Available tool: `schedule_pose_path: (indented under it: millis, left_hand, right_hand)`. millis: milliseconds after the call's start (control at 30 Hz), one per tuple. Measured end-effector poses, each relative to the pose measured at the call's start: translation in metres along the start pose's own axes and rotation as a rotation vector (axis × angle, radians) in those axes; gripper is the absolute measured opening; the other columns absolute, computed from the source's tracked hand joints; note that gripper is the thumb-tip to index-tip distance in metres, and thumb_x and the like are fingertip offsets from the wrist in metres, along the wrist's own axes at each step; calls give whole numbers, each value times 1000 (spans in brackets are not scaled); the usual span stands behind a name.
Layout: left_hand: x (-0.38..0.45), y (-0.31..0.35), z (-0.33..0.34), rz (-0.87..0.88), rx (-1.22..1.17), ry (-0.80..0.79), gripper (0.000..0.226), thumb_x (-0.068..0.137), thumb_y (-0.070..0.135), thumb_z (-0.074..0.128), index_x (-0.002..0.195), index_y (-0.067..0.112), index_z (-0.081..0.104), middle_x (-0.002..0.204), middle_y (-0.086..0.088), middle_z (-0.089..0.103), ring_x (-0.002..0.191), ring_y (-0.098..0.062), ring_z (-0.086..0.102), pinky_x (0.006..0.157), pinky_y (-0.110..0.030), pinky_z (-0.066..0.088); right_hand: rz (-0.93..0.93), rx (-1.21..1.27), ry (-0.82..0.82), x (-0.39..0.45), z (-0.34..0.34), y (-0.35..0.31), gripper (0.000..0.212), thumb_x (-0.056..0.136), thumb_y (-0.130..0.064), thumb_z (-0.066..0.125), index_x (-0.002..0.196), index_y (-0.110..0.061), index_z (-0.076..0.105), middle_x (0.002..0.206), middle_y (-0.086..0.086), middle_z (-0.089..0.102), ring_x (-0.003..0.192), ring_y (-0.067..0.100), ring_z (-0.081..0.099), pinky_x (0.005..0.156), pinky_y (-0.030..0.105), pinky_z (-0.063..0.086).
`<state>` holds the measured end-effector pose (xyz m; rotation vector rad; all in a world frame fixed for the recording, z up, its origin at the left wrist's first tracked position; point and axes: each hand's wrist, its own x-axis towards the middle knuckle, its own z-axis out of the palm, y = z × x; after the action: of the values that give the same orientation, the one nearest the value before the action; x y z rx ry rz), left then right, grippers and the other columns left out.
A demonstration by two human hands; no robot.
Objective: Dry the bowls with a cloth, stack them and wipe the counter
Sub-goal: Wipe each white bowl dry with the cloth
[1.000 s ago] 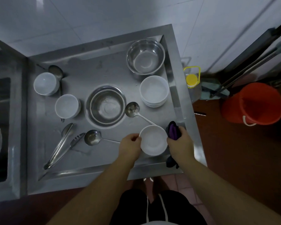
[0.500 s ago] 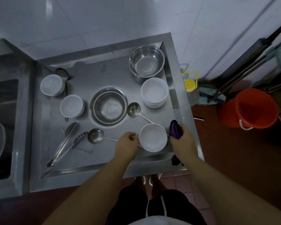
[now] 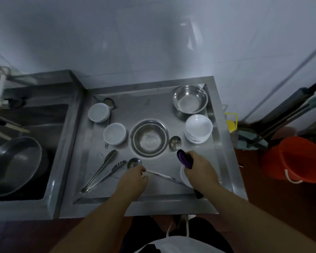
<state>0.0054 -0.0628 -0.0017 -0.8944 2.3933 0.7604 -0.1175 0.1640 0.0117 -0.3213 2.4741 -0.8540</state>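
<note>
Steel counter [image 3: 171, 201] with a raised rim, under both hands. Beyond the left hand, a sink [image 3: 31, 125] holding one large dark basin [image 3: 15, 165]. Off past the right hand, on the floor, one red bucket [image 3: 295, 159].

Two steel bowls: one [image 3: 190, 100] well ahead of the right hand, one [image 3: 149, 137] ahead, between the two hands. One stack of white bowls [image 3: 199, 130] just ahead of the right hand; number in the stack not clear. Two single white bowls ahead of the left hand and further left, one near [image 3: 115, 133] and one farther [image 3: 98, 112]. One more white bowl [image 3: 185, 177] under the right hand, only its edge showing.

One pair of tongs [image 3: 102, 170] just left of the left hand. Three ladles: one [image 3: 175, 142] close ahead of the right hand, one [image 3: 134, 163] touching the left hand's fingertips with its handle running toward the right hand, one [image 3: 109, 102] by the far white bowl.

Right hand [image 3: 199, 170] curled around a purple cloth [image 3: 184, 159], over the hidden bowl. Left hand [image 3: 133, 181] with fingers bent down at the ladle handle; true grip or mere touch, cannot tell.
</note>
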Motion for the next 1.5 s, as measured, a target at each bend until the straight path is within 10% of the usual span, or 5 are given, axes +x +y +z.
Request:
schedule_pose_path:
  millis: [600, 1100, 1500]
  left_hand:
    - [119, -188, -124, 54, 6, -82, 38, 99, 31, 58, 135, 21, 63, 134, -6, 66, 115, -26, 65, 94, -37, 54]
    - [222, -169, -130, -133, -361, -96, 38, 99, 42, 59, 114, 10, 73, 100, -5, 73, 85, -24, 66, 64, -30, 43]
    - [234, -168, -134, -313, -728, -129, 47, 60, 35, 63, 92, 2, 77, 105, -25, 76, 101, -41, 76, 94, -51, 63]
  right_hand:
    - [-138, -441, -77, 67, 164, -172, 51, 87, -21, 70, 135, -34, 56, 117, 1, 64, 94, 26, 65, 72, 38, 55]
    - [-82, -479, -36, 100, 211, -193, 46, 93, -30, 69, 136, -35, 56, 113, 0, 65, 93, 26, 63, 75, 40, 57]
    - [63, -272, -13, 75, 205, -190, 37, 89, -37, 66, 125, -37, 58, 110, -7, 64, 88, 21, 63, 71, 39, 55]
